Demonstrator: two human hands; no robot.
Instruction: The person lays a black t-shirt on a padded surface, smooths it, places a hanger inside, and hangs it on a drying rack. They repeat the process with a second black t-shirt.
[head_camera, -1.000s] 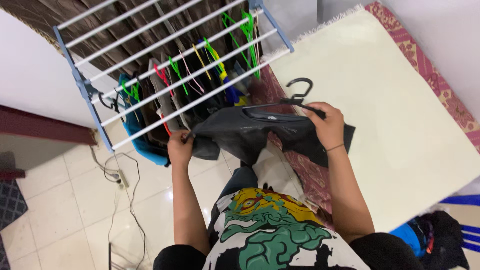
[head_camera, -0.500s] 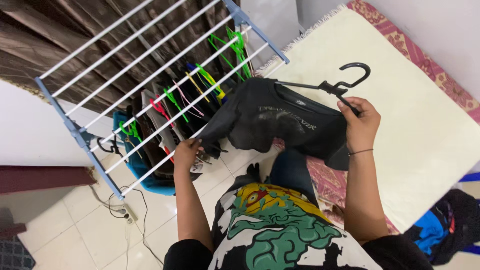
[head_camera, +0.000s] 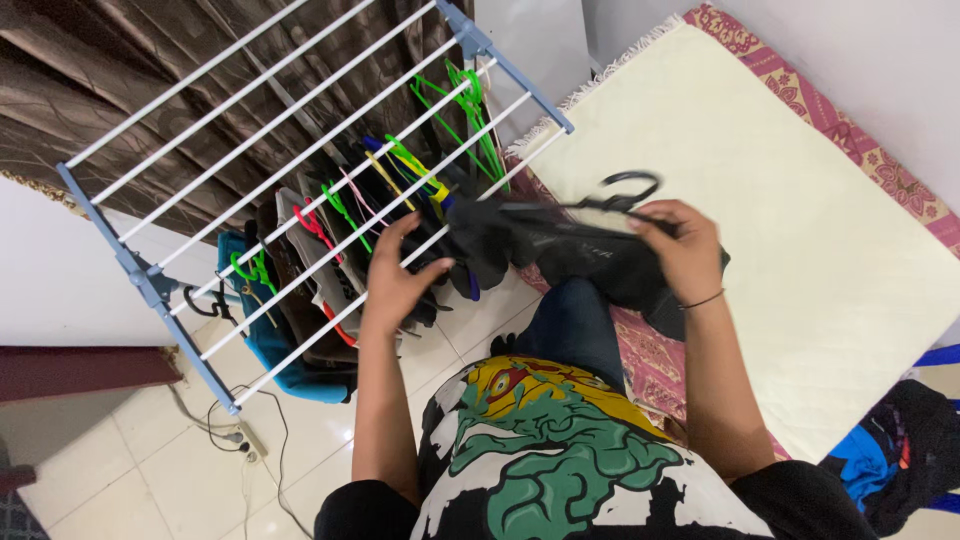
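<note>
A black T-shirt (head_camera: 560, 255) hangs on a black plastic hanger (head_camera: 625, 190), held out level in front of me. My right hand (head_camera: 675, 245) grips the hanger's neck together with the shirt's collar. My left hand (head_camera: 395, 275) is open with fingers spread, close to the shirt's left end and just over the front bar of the drying rack (head_camera: 300, 165). Under the rack's white bars hang several clothes on green, red, yellow and pink hangers (head_camera: 350, 205).
A cream mattress (head_camera: 790, 200) on a red patterned cover (head_camera: 650, 365) lies to the right. A brown curtain (head_camera: 120, 60) hangs behind the rack. A power strip with cables (head_camera: 250, 440) lies on the white tiled floor. Dark and blue clothes (head_camera: 895, 450) are heaped at the lower right.
My left hand has let go of the shirt's edge and opened, rising toward the rack. My right hand has lowered and tilted the hanger, so the shirt now lies flatter.
</note>
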